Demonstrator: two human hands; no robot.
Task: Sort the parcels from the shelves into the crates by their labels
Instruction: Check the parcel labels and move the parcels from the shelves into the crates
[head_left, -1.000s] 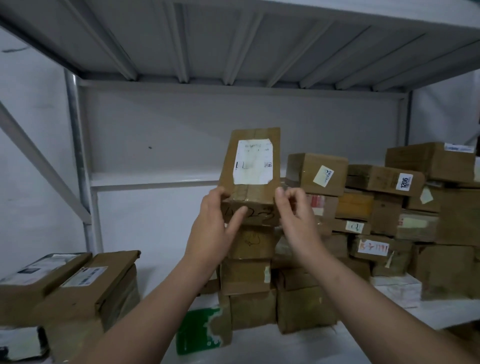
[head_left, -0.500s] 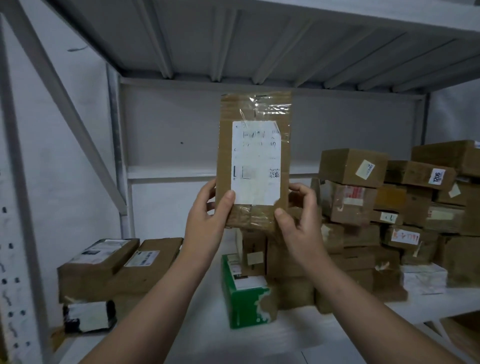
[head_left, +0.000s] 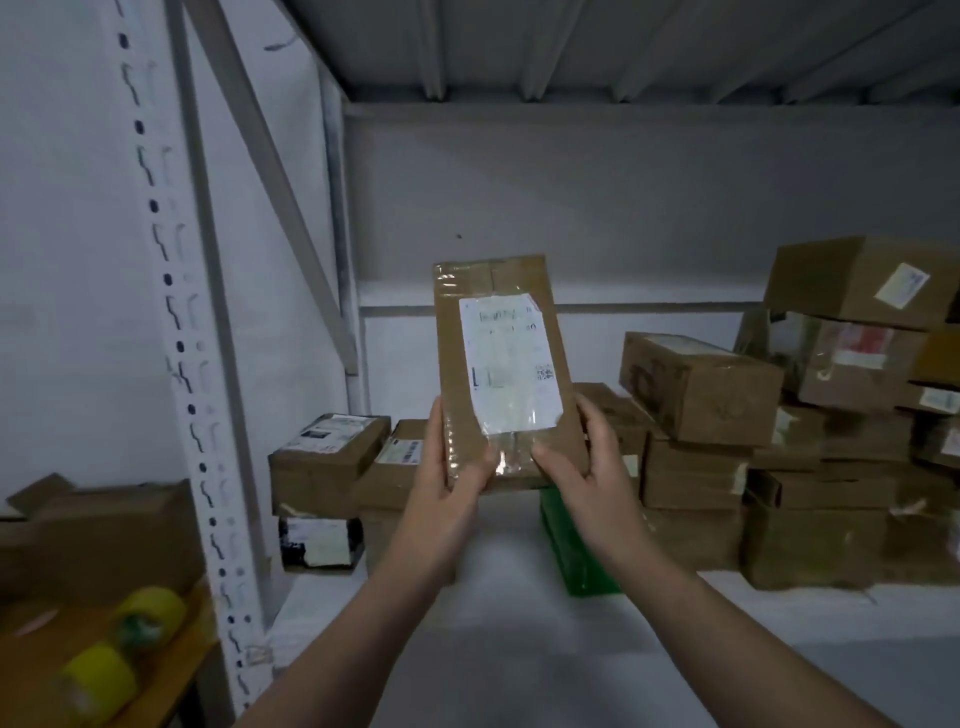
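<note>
I've got the flat cardboard parcel (head_left: 501, 374) upright off the shelf (head_left: 519, 623), left hand (head_left: 447, 488) and right hand (head_left: 592, 467) gripping its bottom corners. Label-reading step; print's blurred, and no crate's in view, so that needs finding.

A person's two arms are showing, both bare — the left forearm (head_left: 358, 618) and the right forearm (head_left: 727, 634) are appearing uncovered all the way from the lower edge of the view up to the wrists. The left hand (head_left: 444, 501) and the right hand (head_left: 595, 475) are likewise showing bare. Slight blur is softening the fingers (head_left: 596, 422), so finer detail is not coming through.
</note>
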